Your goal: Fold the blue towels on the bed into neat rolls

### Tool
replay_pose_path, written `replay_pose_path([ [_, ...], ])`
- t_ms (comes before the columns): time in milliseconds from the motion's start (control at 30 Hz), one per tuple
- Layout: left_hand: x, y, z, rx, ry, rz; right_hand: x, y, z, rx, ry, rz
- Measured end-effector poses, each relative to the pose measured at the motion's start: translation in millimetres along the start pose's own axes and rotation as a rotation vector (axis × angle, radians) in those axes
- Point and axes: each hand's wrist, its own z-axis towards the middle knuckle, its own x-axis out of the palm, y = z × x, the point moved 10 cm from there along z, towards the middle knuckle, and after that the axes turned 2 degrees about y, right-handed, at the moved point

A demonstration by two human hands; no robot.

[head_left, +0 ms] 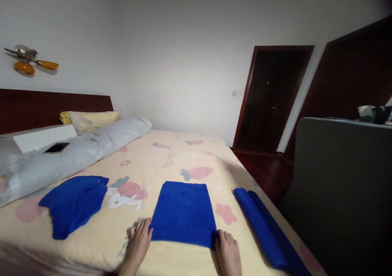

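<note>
A blue cloth (184, 210) lies flat on the bed, folded into a rough rectangle with a band along its near edge. My left hand (140, 239) is closed at its near left corner, fingers on the cloth's edge. At the near right corner my right hand (227, 249) has its fingers curled on the cloth. A crumpled blue cloth (76, 202) rests to the left. On the right side lie two long blue rolls, a nearer one (260, 227) and one beside it (280, 233).
Across the bed's left side stretches a long grey bundle (82, 149), with a phone (56, 147) on it and a white box (45, 137) behind. A dark grey panel (343, 194) stands beyond the bed's right edge. The patterned bedsheet (174, 157) reaches toward the wall.
</note>
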Motion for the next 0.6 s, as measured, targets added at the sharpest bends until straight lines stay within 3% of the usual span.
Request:
replay_pose_path([
  [133,-4.7,-23,-4,0.12,-0.029,0.061,-1,11,3,-0.056,-0.017,-0.007],
  [300,17.6,-102,-24,0.483,0.041,-0.075,33,81,-4,-0.384,0.134,0.121],
  [400,30.4,-140,-35,0.583,0.162,-0.134,54,112,-11,-0.454,0.208,0.146],
  [500,33.5,-136,-34,0.525,0.286,-0.129,57,107,-16,-0.455,0.175,0.123],
  [600,26.9,-99,-27,0.451,0.354,-0.111,49,70,-18,-0.396,0.179,0.096],
])
